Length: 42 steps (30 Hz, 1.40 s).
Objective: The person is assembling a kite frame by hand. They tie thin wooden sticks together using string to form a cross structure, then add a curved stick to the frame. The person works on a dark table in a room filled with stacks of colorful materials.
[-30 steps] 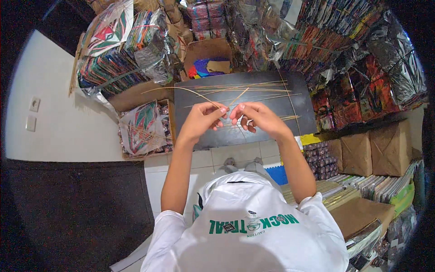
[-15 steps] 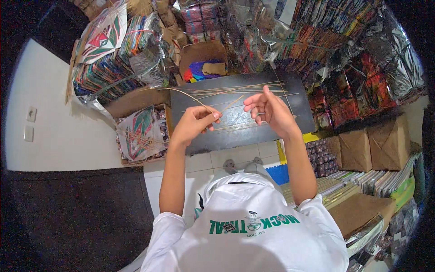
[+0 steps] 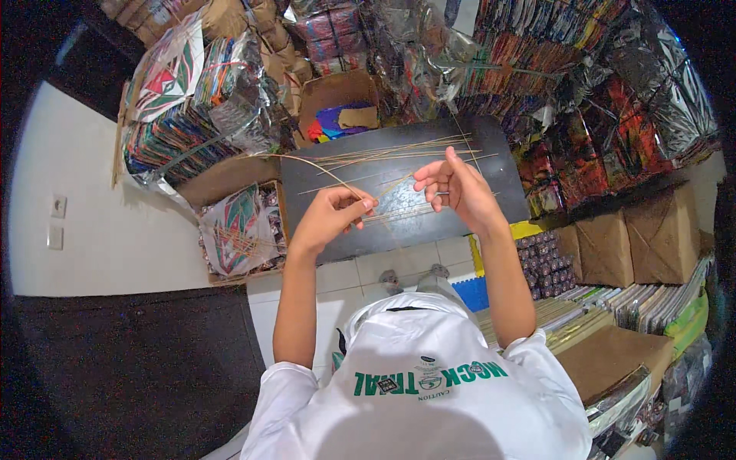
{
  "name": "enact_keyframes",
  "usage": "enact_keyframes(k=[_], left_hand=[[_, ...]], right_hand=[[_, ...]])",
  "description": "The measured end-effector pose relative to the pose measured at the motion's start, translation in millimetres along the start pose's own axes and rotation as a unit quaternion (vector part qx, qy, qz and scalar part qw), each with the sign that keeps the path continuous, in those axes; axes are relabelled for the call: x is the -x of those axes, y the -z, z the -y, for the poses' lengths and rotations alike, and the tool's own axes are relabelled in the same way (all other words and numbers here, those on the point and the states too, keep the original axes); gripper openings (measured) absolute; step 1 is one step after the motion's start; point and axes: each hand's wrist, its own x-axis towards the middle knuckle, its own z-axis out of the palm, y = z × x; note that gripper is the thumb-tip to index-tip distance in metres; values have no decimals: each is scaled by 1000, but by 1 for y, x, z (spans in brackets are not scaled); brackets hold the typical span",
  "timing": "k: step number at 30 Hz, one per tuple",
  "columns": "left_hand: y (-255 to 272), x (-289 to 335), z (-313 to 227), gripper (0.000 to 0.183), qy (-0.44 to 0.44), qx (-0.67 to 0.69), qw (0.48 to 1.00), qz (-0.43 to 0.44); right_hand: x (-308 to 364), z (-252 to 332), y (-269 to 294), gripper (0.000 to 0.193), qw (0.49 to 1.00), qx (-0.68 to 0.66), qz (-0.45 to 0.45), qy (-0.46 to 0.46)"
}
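Over the dark table, my left hand (image 3: 330, 221) pinches a thin bamboo stick (image 3: 326, 168) between thumb and fingers. One part of the stick arches away to the left, and a shorter length rises from the pinch toward my right hand (image 3: 464, 193). That hand is half curled, with its fingers apart and thumb raised. The short length ends at its fingertips; whether they touch cannot be made out. Beyond my hands, several more thin sticks (image 3: 383, 156) lie across the tabletop (image 3: 497, 178), some crossing. A few others lie near its front edge, partly behind my left hand.
An open carton (image 3: 282, 208) left of the table holds a printed sheet and a bunch of sticks. Behind stands a carton (image 3: 340, 86) with colourful pieces. Wrapped stacks (image 3: 203, 115) crowd the back. Brown parcels (image 3: 661, 230) and piled flat goods (image 3: 644, 295) stand at the right.
The stick's short end has dropped lower, closer to my right hand's fingertips. My left hand keeps its pinch. The whole view has shifted slightly.
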Motion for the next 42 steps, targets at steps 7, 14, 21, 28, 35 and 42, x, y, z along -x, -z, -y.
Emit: enact_keyframes(k=[7,14,21,28,35,42], left_hand=[[-29,-9,-3,24,3,-14,1000,-6],[-66,-20,-17,24,28,-4,1000,12],[-74,-34,-15,25,-2,26,999,45],[-93,-47,-16,28,-42,13,999,-10],[-99,-47,-31,20,-62,-5,997,-46],[-92,-46,-42,17,-76,2,995,-61]], right_hand=[[10,5,22,67,999,6,34,0],[18,9,15,63,995,29,89,40],[16,9,24,53,987,47,108,112],[20,14,37,43,983,29,105,149],[31,15,54,39,985,31,61,158],[27,-13,78,32,997,25,-26,66]])
